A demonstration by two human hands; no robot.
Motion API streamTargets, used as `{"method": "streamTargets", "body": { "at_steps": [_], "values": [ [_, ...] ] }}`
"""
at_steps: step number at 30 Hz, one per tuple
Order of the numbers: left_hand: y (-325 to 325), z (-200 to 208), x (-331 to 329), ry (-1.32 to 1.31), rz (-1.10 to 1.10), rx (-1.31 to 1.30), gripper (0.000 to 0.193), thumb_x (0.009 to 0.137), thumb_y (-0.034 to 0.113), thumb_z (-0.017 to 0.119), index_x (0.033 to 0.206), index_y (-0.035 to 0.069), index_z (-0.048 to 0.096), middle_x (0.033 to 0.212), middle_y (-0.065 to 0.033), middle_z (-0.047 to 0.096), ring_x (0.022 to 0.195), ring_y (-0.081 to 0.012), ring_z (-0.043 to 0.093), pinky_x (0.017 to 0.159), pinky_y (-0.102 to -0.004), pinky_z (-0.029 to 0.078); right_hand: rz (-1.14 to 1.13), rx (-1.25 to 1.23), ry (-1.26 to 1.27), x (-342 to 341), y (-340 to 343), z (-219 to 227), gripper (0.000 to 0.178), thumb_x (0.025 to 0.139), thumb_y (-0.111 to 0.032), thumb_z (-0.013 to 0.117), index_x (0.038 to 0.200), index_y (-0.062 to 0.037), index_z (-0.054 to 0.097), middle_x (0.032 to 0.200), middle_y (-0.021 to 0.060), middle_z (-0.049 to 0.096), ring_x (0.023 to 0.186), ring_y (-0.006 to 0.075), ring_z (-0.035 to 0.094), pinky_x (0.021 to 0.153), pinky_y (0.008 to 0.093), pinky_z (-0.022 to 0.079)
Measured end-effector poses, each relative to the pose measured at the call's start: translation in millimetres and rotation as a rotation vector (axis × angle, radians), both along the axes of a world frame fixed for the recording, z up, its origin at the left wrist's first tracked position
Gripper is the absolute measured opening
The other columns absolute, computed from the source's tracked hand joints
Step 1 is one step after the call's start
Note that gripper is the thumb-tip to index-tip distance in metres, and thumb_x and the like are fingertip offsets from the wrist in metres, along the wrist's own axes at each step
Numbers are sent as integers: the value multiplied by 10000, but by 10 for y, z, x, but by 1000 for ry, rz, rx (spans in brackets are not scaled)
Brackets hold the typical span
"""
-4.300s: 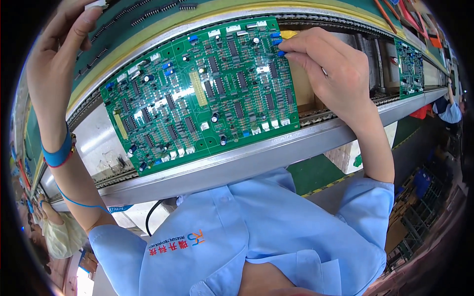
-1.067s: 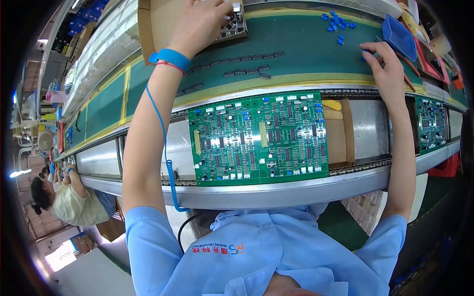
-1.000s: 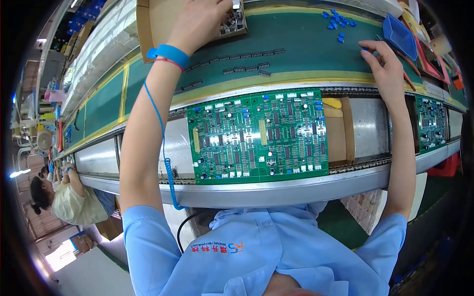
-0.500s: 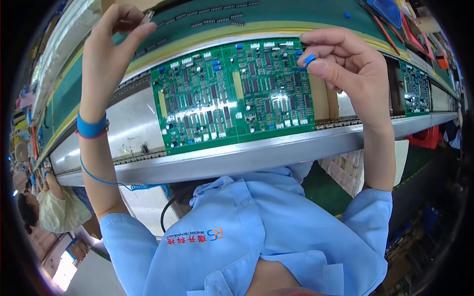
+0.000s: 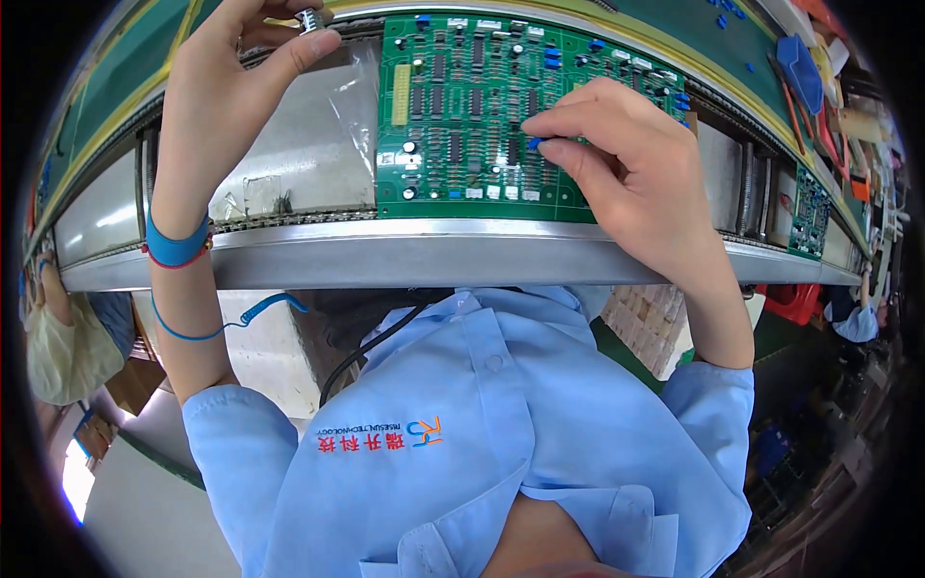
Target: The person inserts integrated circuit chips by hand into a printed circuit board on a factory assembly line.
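My right hand (image 5: 636, 169) pinches a small blue component (image 5: 536, 144) between thumb and forefinger, just above the green circuit board (image 5: 390, 178). Whether the component touches the board I cannot tell. Chips, white connectors and blue parts crowd the board, whose right portion is partly covered by my hand. Up at the left, beyond the board's left edge, my left hand (image 5: 217, 106) grips a small silvery part (image 5: 308, 21) with dark stripes; its exact kind is unclear. A blue band (image 5: 177, 243) with a coiled cord circles my left wrist.
A metal rail (image 5: 462, 255) runs along the near side of the conveyor line. Another populated circuit board (image 5: 811, 217) lies farther right. A blue container (image 5: 800, 72) and tools with red handles sit at the upper right. Other people are at both sides.
My right hand has moved from the board's upper right edge to over its middle, still pinching the blue component. My left hand keeps its silvery part. The whole view has shifted.
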State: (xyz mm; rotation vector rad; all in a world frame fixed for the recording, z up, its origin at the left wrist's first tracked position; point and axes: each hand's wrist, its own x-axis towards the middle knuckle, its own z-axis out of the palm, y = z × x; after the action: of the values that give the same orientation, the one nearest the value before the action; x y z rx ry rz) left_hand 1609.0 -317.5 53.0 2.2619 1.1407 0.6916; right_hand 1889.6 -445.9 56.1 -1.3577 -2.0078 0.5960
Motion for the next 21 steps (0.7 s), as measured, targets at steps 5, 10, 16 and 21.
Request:
{"method": "streamTargets", "body": {
  "at_steps": [5, 10, 16, 21],
  "values": [
    [-3, -149, -157, -29, -35, 39, 303, 856, 210, 706, 1113, 67, 632, 945, -20, 659, 865, -101, 620, 817, -230, 474, -101, 40, -196, -10, 96, 13, 239, 762, -7, 670, 978, -108, 647, 805, 42, 621, 721, 218, 634, 592, 322, 491],
    [-17, -141, -327, -55, -16, -68, 311, 868, 252, 693, 1124, 78, 658, 896, -18, 645, 811, -93, 602, 789, -218, 476, -76, 45, -249, -6, 130, -34, 333, 754, -5, 680, 1057, -124, 609, 810, 23, 633, 688, 205, 631, 577, 303, 488],
    [35, -199, -215, -23, -22, -192, 323, 885, 263, 673, 1147, 74, 659, 892, -28, 643, 761, -95, 573, 738, -216, 476, -161, 27, -155, 103, 242, -27, 359, 790, 44, 669, 1128, -66, 613, 830, -20, 648, 549, 1, 387, 486, 159, 325],
    [-29, -108, -167, -24, 1, -186, 322, 906, 253, 645, 1179, 81, 657, 898, -38, 645, 748, -101, 568, 725, -219, 476, -158, 1, -113, 87, 319, -97, 377, 786, 34, 677, 1139, -76, 605, 814, -24, 648, 529, 9, 366, 477, 172, 320]
  ]
}}
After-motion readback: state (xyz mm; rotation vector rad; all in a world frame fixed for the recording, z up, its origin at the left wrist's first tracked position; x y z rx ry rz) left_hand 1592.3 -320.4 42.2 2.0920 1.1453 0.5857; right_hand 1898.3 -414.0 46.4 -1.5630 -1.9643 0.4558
